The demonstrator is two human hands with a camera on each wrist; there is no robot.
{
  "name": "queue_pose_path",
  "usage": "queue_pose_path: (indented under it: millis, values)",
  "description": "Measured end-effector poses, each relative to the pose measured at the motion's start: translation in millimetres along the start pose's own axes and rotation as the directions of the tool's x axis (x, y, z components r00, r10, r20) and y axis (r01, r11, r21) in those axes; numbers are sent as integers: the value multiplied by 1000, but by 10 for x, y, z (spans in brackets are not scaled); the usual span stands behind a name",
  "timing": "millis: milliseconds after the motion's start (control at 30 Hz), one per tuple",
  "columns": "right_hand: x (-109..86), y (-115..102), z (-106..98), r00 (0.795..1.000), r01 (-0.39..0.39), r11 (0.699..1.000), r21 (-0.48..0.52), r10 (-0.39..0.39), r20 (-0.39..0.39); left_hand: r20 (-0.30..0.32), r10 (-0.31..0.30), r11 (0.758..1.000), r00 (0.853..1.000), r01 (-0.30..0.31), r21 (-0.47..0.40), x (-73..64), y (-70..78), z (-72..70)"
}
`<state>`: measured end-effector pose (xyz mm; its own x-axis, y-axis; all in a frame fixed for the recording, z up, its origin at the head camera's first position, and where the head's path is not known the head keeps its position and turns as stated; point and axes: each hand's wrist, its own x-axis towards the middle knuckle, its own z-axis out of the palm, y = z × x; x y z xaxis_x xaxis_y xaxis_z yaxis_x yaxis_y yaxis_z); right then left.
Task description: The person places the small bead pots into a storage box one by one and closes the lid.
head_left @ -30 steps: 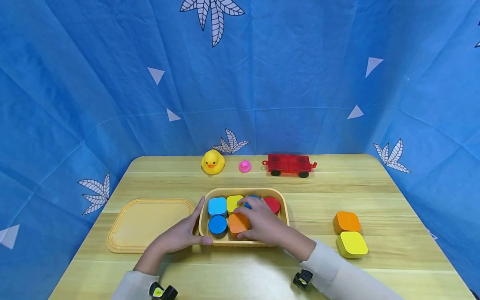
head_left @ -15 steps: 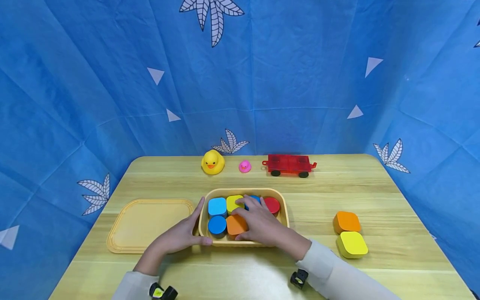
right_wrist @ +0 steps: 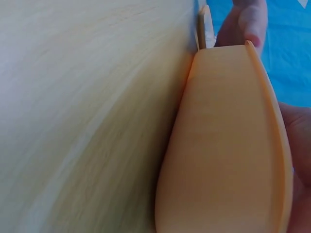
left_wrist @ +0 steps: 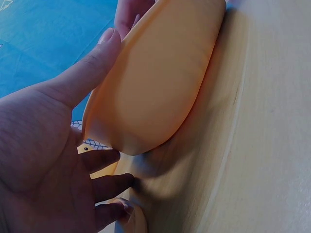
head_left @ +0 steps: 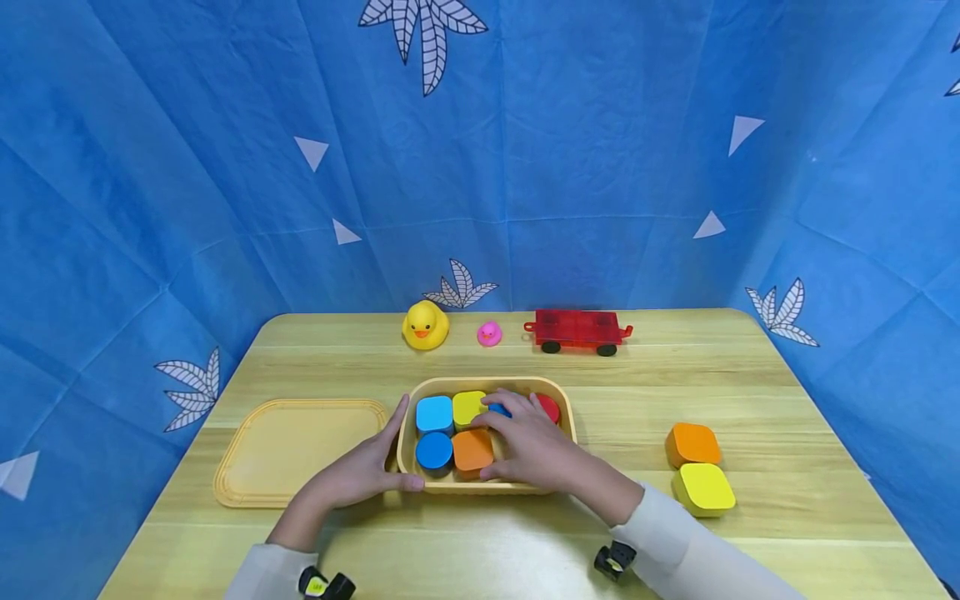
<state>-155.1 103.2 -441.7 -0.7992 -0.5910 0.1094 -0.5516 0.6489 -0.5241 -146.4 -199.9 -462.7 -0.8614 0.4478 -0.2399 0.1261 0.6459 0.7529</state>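
In the head view a pale orange plastic box (head_left: 411,387) holds several blocks. My left hand (head_left: 358,471) lies at its left end, index finger stretched along the side and thumb on the near rim. The left wrist view shows that thumb (left_wrist: 99,58) straight against the rim, other fingers loosely spread below. My right hand (head_left: 536,450) reaches into the box with spread fingers, thumb just right of an orange block (head_left: 472,450). It partly covers a dark blue block (head_left: 498,409) and a red block (head_left: 549,407). Light blue (head_left: 434,412), yellow (head_left: 468,407) and round blue (head_left: 435,451) blocks fill the left half.
A flat pale orange lid (head_left: 300,450) lies left of the box. On the right stand an orange block (head_left: 693,443) and a yellow block (head_left: 705,489). Along the back are a yellow duck (head_left: 425,327), a pink duck (head_left: 490,334) and a red toy wagon (head_left: 577,327).
The orange block in the box has shifted slightly left. My right hand moved left with it, then drew back right, leaving a gap beside the block. My left hand stays put.
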Motion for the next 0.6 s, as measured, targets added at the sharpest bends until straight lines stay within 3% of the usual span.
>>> queue_pose_path:
  millis: [300, 600]
  values:
    - [-195, 126, -160, 997, 43, 999, 3, -43, -65, 4, 11, 1000, 1000, -11, -7, -4, 6, -4]
    - [-465, 284, -363, 994, -17, 999, 32, 20, -109, 9, 13, 1000, 1000, -13, -22, -9, 13, -9]
